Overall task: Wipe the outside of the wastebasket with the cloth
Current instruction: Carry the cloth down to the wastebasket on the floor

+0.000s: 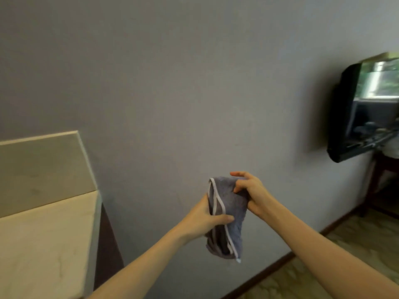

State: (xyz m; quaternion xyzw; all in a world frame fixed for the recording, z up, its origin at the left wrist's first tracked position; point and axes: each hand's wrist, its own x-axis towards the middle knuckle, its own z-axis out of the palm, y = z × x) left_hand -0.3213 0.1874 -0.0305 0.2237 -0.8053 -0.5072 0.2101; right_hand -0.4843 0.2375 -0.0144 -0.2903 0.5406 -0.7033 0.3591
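Note:
A grey cloth (232,214) with a white hem hangs folded in the air in front of the wall, held by both hands. My left hand (205,219) grips its left side at mid height, thumb across the front. My right hand (248,188) pinches its top right corner. No wastebasket is in view.
A pale stone counter (43,244) with a raised backsplash (38,169) fills the lower left. A black wall-mounted TV (354,111) hangs at the right, with a dark wooden table leg (373,184) below it. A wooden skirting board (276,266) runs along the patterned floor (356,244).

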